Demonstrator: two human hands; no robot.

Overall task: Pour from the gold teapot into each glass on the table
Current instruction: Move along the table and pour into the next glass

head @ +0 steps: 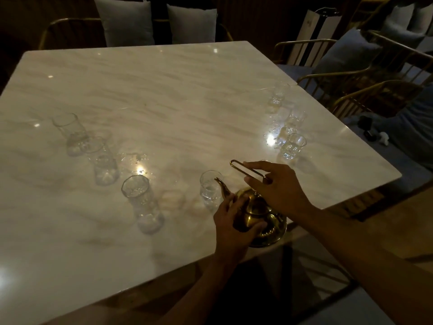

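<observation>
The gold teapot (262, 216) is at the table's near edge, tilted with its spout over a clear glass (209, 191). My right hand (278, 186) grips the teapot's thin wire handle from above. My left hand (234, 221) holds the pot's body and lid, fingers curled round it. Three tall glasses stand in a row on the left: one far (70, 134), one in the middle (103, 163), one near (140, 202). Three small glasses line the right side: far (277, 95), middle (293, 123) and near (291, 146).
The white marble table (164, 90) has water drops near both rows of glasses. Gold-framed chairs with grey cushions (192, 24) stand behind and to the right (351, 73). The room is dim.
</observation>
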